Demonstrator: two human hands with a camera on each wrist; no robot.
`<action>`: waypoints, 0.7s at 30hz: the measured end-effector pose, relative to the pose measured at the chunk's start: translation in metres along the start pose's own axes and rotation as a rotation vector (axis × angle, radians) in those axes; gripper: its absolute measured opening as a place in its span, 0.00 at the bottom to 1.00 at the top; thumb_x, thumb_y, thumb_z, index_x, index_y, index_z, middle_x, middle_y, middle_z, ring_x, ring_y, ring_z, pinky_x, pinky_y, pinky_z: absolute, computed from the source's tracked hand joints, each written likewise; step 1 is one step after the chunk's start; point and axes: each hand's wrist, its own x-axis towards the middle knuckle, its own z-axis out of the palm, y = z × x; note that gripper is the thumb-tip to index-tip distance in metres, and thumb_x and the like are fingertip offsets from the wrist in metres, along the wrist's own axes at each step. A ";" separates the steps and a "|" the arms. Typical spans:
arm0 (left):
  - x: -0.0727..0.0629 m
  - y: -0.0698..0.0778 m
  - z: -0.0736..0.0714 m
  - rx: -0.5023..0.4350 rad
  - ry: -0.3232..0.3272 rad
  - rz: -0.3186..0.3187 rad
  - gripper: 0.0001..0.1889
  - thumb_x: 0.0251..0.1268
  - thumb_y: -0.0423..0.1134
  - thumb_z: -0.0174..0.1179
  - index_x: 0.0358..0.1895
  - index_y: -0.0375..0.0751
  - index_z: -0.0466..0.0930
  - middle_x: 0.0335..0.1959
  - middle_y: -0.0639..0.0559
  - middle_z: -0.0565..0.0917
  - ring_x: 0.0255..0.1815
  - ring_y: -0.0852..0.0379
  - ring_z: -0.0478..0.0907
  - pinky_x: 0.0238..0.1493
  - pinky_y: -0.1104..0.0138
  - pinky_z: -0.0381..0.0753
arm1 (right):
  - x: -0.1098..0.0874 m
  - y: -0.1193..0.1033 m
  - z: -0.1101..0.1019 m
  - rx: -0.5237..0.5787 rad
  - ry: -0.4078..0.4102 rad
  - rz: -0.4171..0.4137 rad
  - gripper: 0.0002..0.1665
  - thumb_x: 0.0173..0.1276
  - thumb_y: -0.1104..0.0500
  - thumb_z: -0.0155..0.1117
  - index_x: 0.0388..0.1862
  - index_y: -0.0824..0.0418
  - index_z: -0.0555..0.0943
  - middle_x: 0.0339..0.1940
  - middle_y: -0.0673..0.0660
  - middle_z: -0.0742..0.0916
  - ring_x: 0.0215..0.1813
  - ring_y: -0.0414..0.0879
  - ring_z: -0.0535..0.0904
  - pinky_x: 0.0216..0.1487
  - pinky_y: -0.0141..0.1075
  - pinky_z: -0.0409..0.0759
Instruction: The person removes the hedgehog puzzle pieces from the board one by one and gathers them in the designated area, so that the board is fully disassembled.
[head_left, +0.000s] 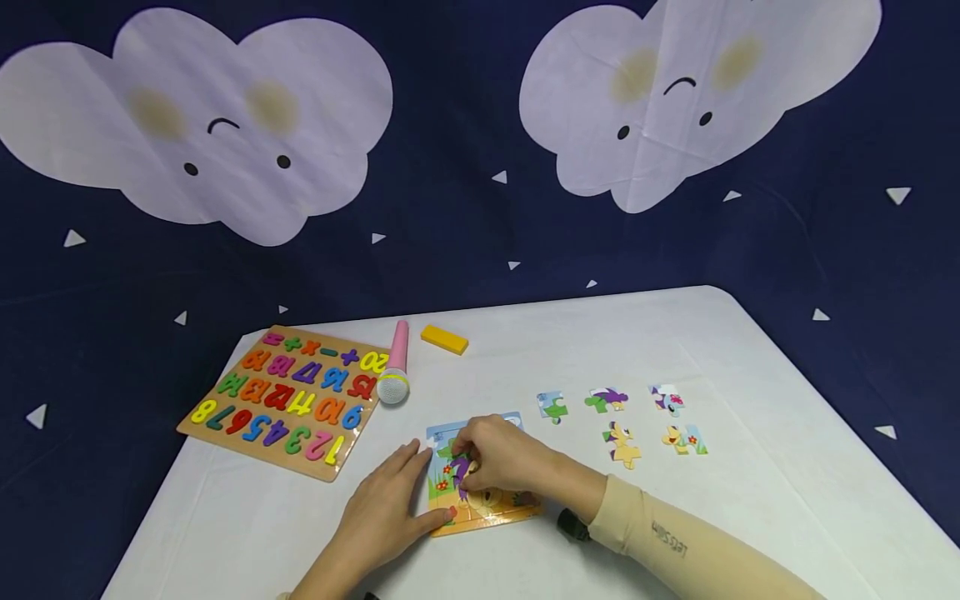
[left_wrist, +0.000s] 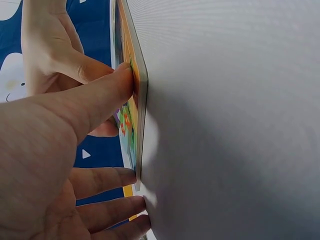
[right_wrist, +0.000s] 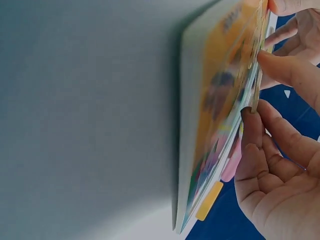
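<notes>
A small jigsaw puzzle board with a cartoon picture lies on the white table. My left hand steadies its left side; the thumb presses on the near left corner and the fingers stretch along the edge, fairly straight. Over the middle of the board, my right hand pinches a thin puzzle piece between thumb and fingertips. In the head view that piece is largely hidden by the hand. Loose puzzle pieces lie to the right, among them a green-and-blue one and a yellow one.
At the left lies a wooden number board with colourful digits. A pink toy microphone rests against its right edge. Beyond the puzzle is a yellow block. A dark cloth with clouds hangs behind the table.
</notes>
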 end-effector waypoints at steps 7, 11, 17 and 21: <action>0.002 0.001 0.000 0.017 -0.010 -0.019 0.51 0.53 0.67 0.79 0.76 0.42 0.75 0.80 0.38 0.73 0.79 0.33 0.71 0.73 0.33 0.75 | -0.006 0.009 -0.008 0.027 0.012 -0.005 0.21 0.56 0.62 0.85 0.49 0.63 0.90 0.41 0.50 0.88 0.38 0.35 0.78 0.42 0.26 0.81; 0.003 0.002 0.001 0.015 -0.016 -0.029 0.50 0.53 0.67 0.79 0.76 0.42 0.76 0.80 0.38 0.73 0.79 0.33 0.71 0.73 0.33 0.75 | -0.012 0.015 -0.013 0.035 0.019 0.012 0.21 0.58 0.59 0.85 0.50 0.61 0.90 0.44 0.50 0.88 0.42 0.37 0.80 0.46 0.28 0.83; 0.002 0.001 0.001 0.008 -0.011 -0.028 0.50 0.52 0.66 0.80 0.75 0.41 0.76 0.79 0.37 0.73 0.79 0.33 0.71 0.73 0.34 0.75 | -0.019 0.024 -0.024 0.017 0.034 0.043 0.20 0.58 0.58 0.85 0.49 0.57 0.91 0.43 0.48 0.87 0.43 0.40 0.78 0.47 0.32 0.81; 0.003 0.002 0.001 0.003 -0.011 -0.029 0.50 0.52 0.66 0.80 0.75 0.41 0.76 0.79 0.37 0.73 0.79 0.33 0.71 0.73 0.34 0.75 | -0.025 0.030 -0.031 0.013 0.047 0.055 0.20 0.56 0.58 0.86 0.48 0.58 0.91 0.42 0.48 0.88 0.43 0.41 0.79 0.48 0.34 0.81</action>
